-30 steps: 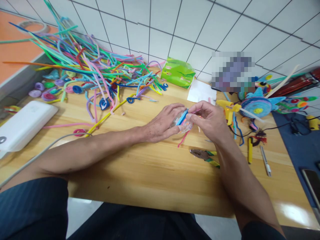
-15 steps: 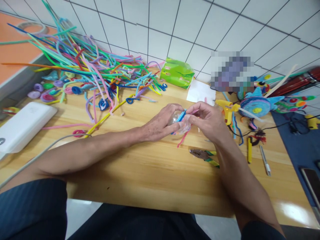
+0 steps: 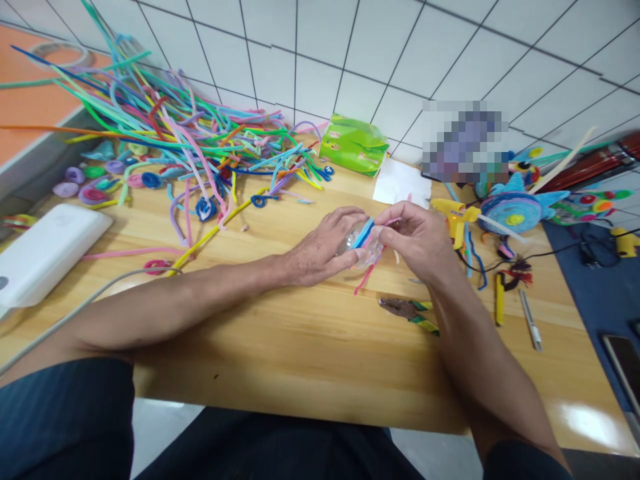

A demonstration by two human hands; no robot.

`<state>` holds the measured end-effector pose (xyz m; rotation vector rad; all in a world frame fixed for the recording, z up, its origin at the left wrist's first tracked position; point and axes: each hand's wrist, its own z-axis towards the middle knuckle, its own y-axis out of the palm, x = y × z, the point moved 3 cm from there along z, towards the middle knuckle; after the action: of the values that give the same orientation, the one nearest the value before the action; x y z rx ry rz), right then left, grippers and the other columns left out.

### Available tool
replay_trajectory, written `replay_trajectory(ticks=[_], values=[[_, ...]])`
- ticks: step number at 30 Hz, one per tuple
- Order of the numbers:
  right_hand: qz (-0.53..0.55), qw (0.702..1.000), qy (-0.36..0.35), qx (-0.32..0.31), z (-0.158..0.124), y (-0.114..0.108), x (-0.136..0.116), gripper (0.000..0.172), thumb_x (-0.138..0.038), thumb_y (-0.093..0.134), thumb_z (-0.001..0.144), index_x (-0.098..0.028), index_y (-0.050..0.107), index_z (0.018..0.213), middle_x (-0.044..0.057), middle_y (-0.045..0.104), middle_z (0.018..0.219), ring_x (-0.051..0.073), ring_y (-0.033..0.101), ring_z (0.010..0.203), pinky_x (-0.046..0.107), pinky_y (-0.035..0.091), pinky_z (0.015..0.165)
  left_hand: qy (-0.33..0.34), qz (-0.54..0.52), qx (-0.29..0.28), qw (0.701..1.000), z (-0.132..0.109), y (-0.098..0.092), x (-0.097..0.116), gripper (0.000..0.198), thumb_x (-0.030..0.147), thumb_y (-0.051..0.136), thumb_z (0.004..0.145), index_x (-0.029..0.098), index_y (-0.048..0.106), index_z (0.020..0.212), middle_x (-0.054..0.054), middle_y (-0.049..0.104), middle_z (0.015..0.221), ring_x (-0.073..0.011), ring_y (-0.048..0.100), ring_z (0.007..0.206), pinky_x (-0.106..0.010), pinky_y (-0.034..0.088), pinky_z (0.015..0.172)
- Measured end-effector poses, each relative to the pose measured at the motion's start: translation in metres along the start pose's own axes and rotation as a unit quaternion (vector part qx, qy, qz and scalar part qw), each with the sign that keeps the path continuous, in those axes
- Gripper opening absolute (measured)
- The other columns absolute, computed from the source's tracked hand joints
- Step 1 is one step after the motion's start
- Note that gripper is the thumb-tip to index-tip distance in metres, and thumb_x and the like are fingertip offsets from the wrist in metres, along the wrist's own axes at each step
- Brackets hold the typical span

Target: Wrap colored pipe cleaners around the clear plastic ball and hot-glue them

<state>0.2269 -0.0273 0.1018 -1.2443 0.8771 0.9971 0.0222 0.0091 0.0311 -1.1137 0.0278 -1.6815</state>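
My left hand (image 3: 320,250) is closed around a clear plastic bottle piece (image 3: 349,244), thumb on the near side. Light and dark blue pipe cleaners (image 3: 364,233) run side by side as a band across the plastic. On the right of the band, my right hand (image 3: 415,233) pinches a pipe cleaner against the bottle piece, thumb and forefinger together; its fingers hide part of it. A pink pipe cleaner end (image 3: 365,280) sticks out below. Pliers with yellow-green handles (image 3: 400,307) lie near my right wrist.
A large heap of coloured pipe cleaners (image 3: 200,143) spreads at the back left, behind a white power bank (image 3: 53,253). A yellow glue gun (image 3: 456,217), a blue fish-like craft (image 3: 515,212), a yellow cutter (image 3: 499,299) and a pen-like knife (image 3: 531,320) lie right. A green packet (image 3: 353,147) leans on the wall.
The bottle piece has turned slightly in my hands, and more of the light blue strip shows. My left fingers have shifted a little; the things on the table stay put.
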Motion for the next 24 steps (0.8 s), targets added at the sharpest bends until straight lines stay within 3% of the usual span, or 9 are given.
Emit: replay_trajectory(ticks=[9,13,16,24], values=[[0.001,1.000,0.007,-0.007,-0.0007,0.0038,-0.0016,0.021,-0.033,0.092,0.073,-0.024,0.076,0.082,-0.001,0.075,0.073,0.016,0.066,0.063,0.030,0.056,0.061,-0.008,0.001,0.015,1.000,0.0015,-0.0008,0.0037,0.056,0.057,0.061,0.113,0.024,0.051,0.157,-0.021,0.062,0.159,-0.0375,0.058,0.159,-0.065,0.052,0.134],[-0.024,1.000,-0.011,-0.004,-0.0028,0.0066,-0.0046,0.016,-0.031,0.089,0.077,-0.024,0.076,0.083,-0.001,0.077,0.076,0.016,0.067,0.065,0.032,0.057,0.065,-0.067,-0.009,0.021,0.997,0.0040,-0.0026,0.0079,0.058,0.064,0.063,0.111,0.023,0.054,0.151,-0.018,0.067,0.150,-0.0354,0.067,0.145,-0.058,0.058,0.127],[-0.032,0.999,-0.013,-0.002,-0.0034,0.0058,-0.0043,0.015,-0.031,0.088,0.078,-0.024,0.076,0.084,-0.001,0.076,0.076,0.016,0.067,0.066,0.032,0.058,0.066,-0.102,-0.021,0.020,0.994,0.0050,-0.0028,0.0094,0.052,0.058,0.062,0.112,0.023,0.055,0.149,-0.015,0.070,0.146,-0.0333,0.070,0.138,-0.054,0.060,0.123],[-0.007,1.000,-0.002,0.011,-0.0002,0.0018,0.0034,0.017,-0.032,0.088,0.073,-0.024,0.077,0.083,-0.001,0.077,0.076,0.016,0.067,0.066,0.031,0.055,0.065,-0.040,-0.012,0.037,0.998,0.0025,-0.0012,0.0027,0.061,0.054,0.065,0.109,0.021,0.052,0.159,-0.020,0.065,0.156,-0.0383,0.061,0.153,-0.064,0.051,0.133]])
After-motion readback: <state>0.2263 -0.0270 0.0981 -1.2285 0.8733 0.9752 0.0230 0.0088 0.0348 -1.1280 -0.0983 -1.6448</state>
